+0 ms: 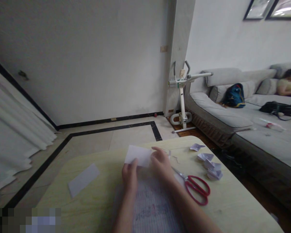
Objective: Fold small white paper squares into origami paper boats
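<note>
A white sheet of paper (138,155) is held up just above the table's middle. My left hand (130,174) is closed on its lower left part, thumb on the near face. My right hand (161,161) is at the sheet's right edge, its fingers bent and somewhat blurred; whether they pinch the paper is hard to make out. Under my forearms lies a lined page with writing (152,207). Red-handled scissors (196,189) rest right of my right forearm, their blades partly hidden by it.
A white paper strip (83,180) lies on the pale wooden table (99,207) at the left. Several folded paper pieces (210,163) and small scraps (176,159) are at the right. Beyond stand an exercise machine (181,97) and a grey sofa (218,119) with a person (288,85) on it.
</note>
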Available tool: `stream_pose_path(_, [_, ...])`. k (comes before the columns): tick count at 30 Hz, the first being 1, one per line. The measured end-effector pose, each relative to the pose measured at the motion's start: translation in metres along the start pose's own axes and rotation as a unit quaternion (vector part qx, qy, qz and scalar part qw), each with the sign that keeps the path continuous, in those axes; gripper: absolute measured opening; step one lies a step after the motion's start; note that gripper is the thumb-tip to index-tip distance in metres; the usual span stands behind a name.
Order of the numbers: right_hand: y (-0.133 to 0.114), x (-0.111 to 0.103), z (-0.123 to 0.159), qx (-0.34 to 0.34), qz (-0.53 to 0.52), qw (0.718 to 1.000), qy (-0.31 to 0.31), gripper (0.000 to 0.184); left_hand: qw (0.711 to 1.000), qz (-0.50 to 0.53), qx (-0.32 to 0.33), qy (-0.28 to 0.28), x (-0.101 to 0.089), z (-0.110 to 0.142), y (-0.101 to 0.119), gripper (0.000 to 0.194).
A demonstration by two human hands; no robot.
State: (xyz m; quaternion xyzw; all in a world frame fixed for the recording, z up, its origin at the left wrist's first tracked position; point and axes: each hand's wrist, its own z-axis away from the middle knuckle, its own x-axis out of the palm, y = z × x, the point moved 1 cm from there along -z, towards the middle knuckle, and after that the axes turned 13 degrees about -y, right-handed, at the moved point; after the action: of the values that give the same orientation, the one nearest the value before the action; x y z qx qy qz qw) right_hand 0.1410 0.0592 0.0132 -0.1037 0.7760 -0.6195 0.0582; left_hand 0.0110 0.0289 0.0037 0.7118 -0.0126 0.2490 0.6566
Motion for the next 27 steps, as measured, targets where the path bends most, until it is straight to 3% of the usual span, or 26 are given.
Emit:
stream_pose_path(7, [-0.002, 0.001, 0.003, -0.028, 0.104, 0.994, 0.035, 0.035, 0.999, -0.044, 0.003, 0.011, -0.004, -0.001, -0.005, 0.037])
stream_pose_path(14, [-0.003, 0.0, 0.005, -0.061, 0.165, 0.984, 0.013, 0.025, 0.998, -0.065, 0.016, 0.017, -0.007, -0.004, -0.006, 0.04])
stream_pose_path(27, [-0.006, 0.002, 0.007, -0.037, 0.154, 0.987, -0.026, 0.015, 0.993, -0.118, -0.017, 0.011, -0.014, -0.006, -0.009, 0.04])
